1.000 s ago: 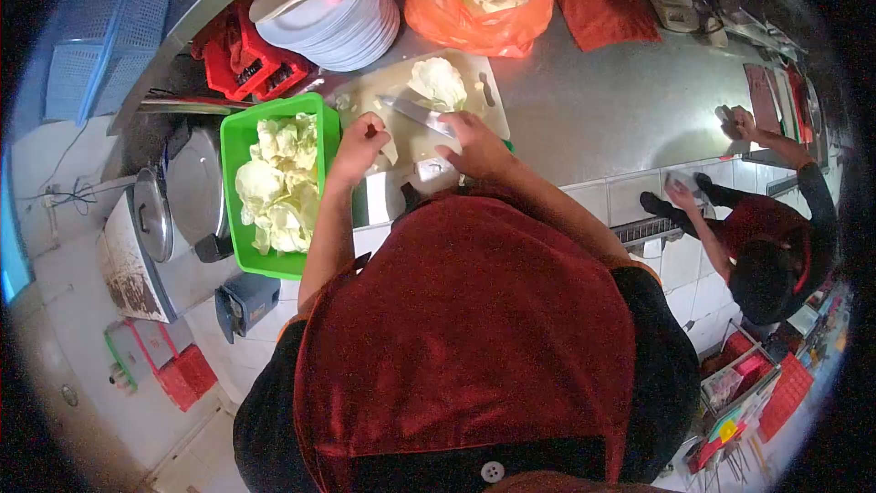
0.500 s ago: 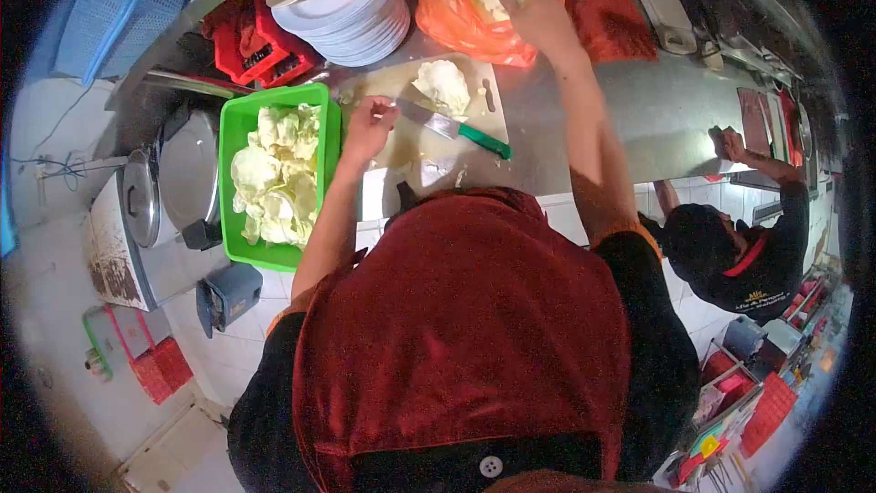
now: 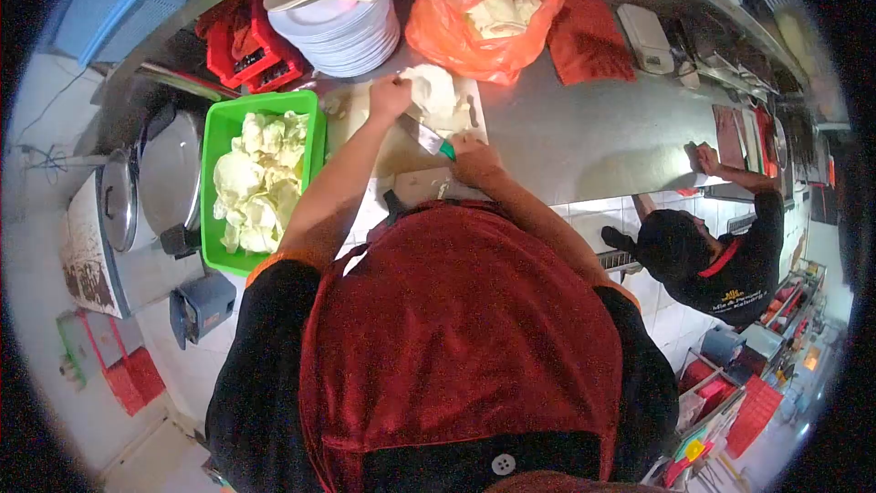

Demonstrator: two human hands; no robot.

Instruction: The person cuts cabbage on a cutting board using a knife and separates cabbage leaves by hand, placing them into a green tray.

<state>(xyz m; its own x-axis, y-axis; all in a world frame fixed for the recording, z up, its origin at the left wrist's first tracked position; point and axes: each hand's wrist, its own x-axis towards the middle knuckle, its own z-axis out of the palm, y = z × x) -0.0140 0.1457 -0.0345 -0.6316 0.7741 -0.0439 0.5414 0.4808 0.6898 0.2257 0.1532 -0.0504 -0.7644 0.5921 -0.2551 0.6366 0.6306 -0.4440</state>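
Observation:
A pale cabbage piece [image 3: 434, 91] lies on the cream cutting board [image 3: 365, 157]. At its left edge my left hand [image 3: 391, 99] is closed, with the fingers curled against the leaf. My right hand [image 3: 476, 159] is wrapped round the green handle of a knife [image 3: 427, 137], and most of the handle is hidden by the fingers. The blade points left and away from me, just in front of the cabbage piece. Beyond the board, an orange plastic bag [image 3: 447, 47] gapes, showing more cabbage pieces [image 3: 504, 15].
A green basin [image 3: 316, 141] full of cabbage leaves stands left of the board. Behind it are red trays [image 3: 228, 64] and stacked white plates [image 3: 354, 47] with a spoon on top. A red cloth [image 3: 589, 41] lies right of the bag. Another person [image 3: 730, 265] works far right.
My right hand has left the bag and taken hold of the knife handle. My left hand has moved forward and right to the cabbage piece.

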